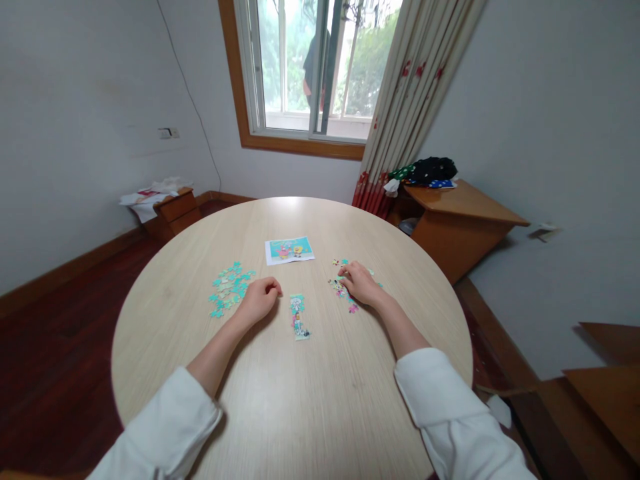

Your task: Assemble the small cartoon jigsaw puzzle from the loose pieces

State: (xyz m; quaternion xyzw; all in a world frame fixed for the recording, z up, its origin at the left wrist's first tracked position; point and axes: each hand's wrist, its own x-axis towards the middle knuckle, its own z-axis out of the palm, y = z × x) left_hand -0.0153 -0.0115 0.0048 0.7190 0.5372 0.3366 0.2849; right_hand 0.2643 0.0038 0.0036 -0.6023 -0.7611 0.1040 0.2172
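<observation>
A narrow strip of joined jigsaw puzzle pieces (pixel 299 317), with a cartoon figure on it, lies on the table between my hands. My left hand (pixel 260 297) rests on the tabletop left of the strip with its fingers curled in, and nothing shows in it. Beside that hand spreads a pile of loose, mostly turquoise puzzle pieces (pixel 225 287). My right hand (pixel 359 283) is over a second, more colourful group of puzzle pieces (pixel 353 309). Its thumb and fingers are bent together at a piece, which they largely hide. The printed picture card (pixel 290 251) lies flat beyond the strip.
The round wooden table (pixel 280 413) fills the middle. Behind it are a window (pixel 320 67), with a person outside, and a long curtain (pixel 400 93). A wooden desk (pixel 470 200) with cloths stands at right, a small cabinet (pixel 177 208) with papers at left.
</observation>
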